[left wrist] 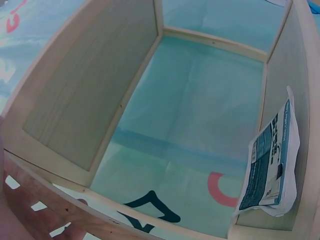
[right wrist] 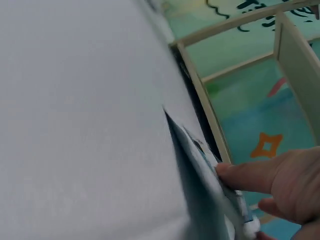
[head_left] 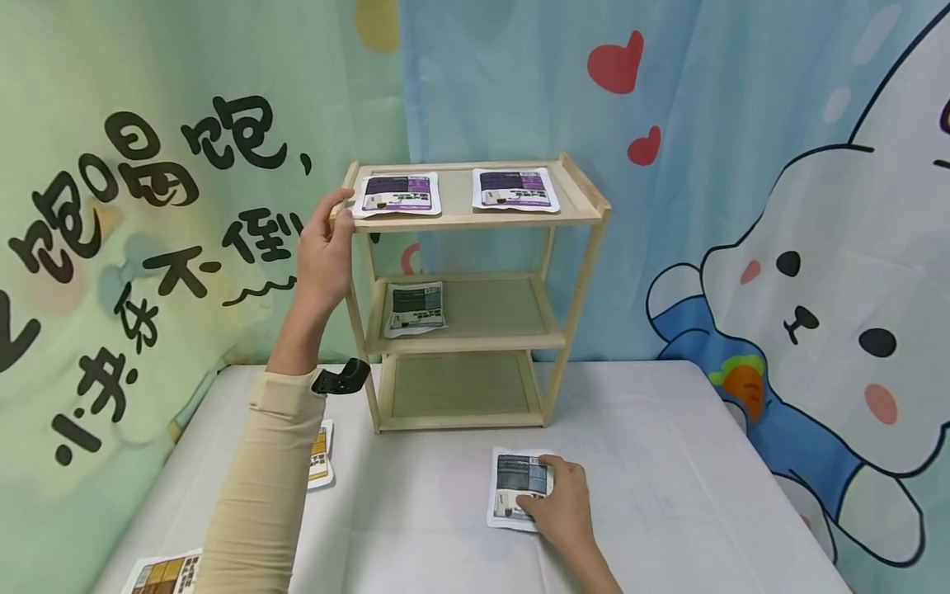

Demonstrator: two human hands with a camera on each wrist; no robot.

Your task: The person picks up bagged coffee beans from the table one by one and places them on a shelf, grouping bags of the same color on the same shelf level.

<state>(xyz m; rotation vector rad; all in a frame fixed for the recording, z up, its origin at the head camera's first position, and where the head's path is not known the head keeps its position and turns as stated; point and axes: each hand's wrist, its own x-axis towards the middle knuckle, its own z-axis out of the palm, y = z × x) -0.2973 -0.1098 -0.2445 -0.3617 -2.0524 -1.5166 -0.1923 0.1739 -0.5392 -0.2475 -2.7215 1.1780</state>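
Observation:
My left hand grips the left end of the top tier of a small three-tier wooden shelf. My right hand pinches a white sachet with a dark grey-blue label by its right side, in front of the shelf. In the right wrist view that sachet is seen edge-on, tilted up from the white cloth, with a fingertip at its edge. A similar grey-blue sachet lies at the left of the middle tier. Two purple-labelled sachets, a left one and a right one, lie on the top tier.
A yellow-labelled sachet lies on the white-covered table, partly hidden behind my left sleeve. Another yellow-brown sachet shows at the lower left. Printed curtains hang close behind the shelf.

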